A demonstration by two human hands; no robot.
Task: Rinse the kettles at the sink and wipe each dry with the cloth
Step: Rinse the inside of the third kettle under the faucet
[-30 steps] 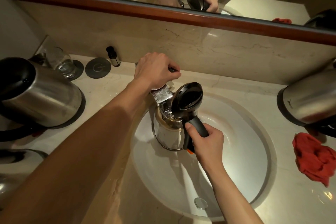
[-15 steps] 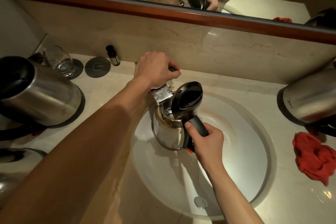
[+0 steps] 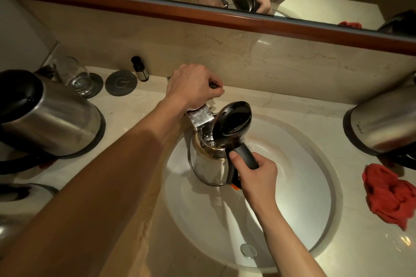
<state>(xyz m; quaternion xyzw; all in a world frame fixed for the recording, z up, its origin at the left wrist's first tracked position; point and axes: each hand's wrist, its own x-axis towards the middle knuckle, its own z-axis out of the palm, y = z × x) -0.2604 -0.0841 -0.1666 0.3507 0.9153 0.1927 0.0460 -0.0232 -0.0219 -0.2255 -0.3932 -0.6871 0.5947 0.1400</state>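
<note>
Nothing has shifted: we are still filling the kettle point(image 3: 210, 159), right hand point(image 3: 256, 177) clenching its handle, left hand point(image 3: 191, 87) gripping the tap lever point(image 3: 215, 85).

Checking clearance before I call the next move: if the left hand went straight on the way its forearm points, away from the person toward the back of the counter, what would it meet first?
The left hand grips the tap lever. Beyond it, probably the marble backsplash below the mirror; depth is unclear.
</note>
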